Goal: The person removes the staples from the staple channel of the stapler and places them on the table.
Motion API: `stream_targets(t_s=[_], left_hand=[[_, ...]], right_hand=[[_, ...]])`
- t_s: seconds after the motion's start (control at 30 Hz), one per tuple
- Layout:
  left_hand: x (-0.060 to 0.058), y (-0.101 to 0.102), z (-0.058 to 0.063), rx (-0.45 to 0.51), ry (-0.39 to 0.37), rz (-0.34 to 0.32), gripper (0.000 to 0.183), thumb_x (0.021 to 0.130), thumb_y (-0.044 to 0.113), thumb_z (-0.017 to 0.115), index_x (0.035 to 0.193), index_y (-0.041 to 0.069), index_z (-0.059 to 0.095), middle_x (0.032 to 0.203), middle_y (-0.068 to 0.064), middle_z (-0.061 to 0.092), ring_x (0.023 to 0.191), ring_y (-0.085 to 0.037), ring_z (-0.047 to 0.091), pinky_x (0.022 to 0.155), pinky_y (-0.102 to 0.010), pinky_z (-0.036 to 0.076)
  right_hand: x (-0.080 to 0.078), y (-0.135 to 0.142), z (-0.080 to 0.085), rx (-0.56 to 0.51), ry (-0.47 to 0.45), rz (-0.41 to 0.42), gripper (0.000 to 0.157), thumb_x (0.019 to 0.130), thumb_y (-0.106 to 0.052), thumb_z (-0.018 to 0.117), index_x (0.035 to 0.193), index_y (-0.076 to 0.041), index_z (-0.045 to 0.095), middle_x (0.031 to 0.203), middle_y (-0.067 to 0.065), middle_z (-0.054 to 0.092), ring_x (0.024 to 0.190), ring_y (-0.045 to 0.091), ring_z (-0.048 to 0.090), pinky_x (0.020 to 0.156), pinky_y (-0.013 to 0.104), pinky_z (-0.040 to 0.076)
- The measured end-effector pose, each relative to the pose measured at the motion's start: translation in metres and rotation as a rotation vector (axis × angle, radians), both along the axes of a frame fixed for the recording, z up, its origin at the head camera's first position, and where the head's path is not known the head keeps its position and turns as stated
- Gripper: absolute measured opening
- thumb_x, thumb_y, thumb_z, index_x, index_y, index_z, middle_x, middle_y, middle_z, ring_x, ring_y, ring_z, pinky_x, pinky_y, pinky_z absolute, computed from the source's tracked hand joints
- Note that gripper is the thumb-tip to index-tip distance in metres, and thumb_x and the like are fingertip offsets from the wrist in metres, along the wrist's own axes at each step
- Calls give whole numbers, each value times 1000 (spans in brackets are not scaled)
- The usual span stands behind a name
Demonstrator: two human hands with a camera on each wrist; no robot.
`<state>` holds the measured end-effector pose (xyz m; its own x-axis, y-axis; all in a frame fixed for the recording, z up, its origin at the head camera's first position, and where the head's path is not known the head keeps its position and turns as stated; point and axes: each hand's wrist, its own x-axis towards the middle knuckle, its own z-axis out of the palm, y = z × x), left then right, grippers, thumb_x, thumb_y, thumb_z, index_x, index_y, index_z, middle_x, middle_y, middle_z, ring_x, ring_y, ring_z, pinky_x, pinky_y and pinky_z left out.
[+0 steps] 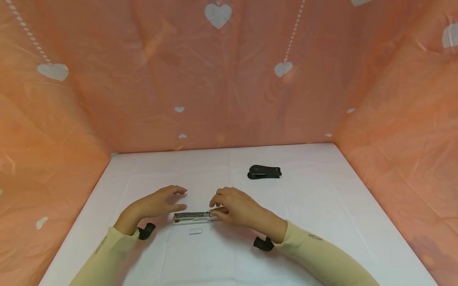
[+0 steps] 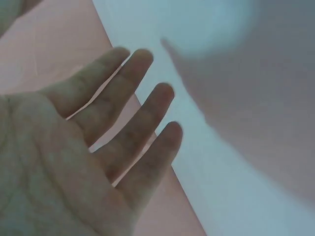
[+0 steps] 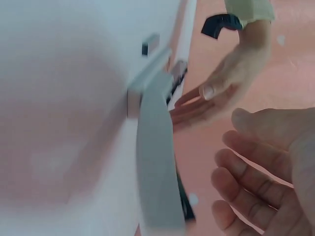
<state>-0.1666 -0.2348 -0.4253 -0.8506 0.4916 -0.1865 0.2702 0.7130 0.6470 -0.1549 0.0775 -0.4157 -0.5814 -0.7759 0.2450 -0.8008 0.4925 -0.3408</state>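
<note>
A pale stapler point(image 1: 191, 218) lies opened out on the table, its metal staple channel showing; its right part is hidden by my right hand in the head view. My right hand point(image 1: 237, 207) hovers at that end, and the right wrist view shows its loosely bent fingers apart from the stapler's raised pale cover point(image 3: 157, 162). Off the stapler's left end is my left hand point(image 1: 155, 204), empty, its fingers spread in the left wrist view. A small strip of staples point(image 1: 195, 231) lies on the near side of the stapler.
Farther back, right of centre, a black stapler point(image 1: 264, 172) lies on the white-covered table point(image 1: 315, 206). Orange curtains point(image 1: 229, 79) with white hearts stand behind and along both sides. Each wrist wears a black camera mount point(image 1: 263, 244).
</note>
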Motion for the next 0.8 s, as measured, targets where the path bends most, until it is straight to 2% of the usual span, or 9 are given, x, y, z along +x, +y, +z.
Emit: stream_targets(t_s=[0.17,0.3,0.53,0.8], left_hand=[[-6,15,4,-20,72,4,64,102,45,73,148,3,57,151,-18,58,146,-47,45,116,-68,37],[-16,28,8,-46,124,17,64,103,46,72,150,6,56,154,-17,55,147,-46,44,115,-68,38],[-33,51,13,-34,159,21,68,103,45,72,156,8,52,159,-15,50,151,-43,41,117,-66,38],[-49,80,16,-30,158,17,69,102,44,73,157,10,51,160,-14,49,151,-40,41,117,-64,39]], right_hand=[[-11,18,5,-54,-13,-47,19,98,-21,81,114,-10,78,103,2,72,95,18,67,87,32,56],[-19,33,11,-100,27,-90,20,98,-20,81,115,-11,77,101,2,71,97,18,67,89,33,56],[-35,60,15,-170,68,-146,21,96,-16,83,115,-9,75,100,1,69,97,19,68,89,36,57],[-52,88,10,-260,0,-183,23,96,-9,81,118,-6,73,107,4,70,101,28,71,91,47,59]])
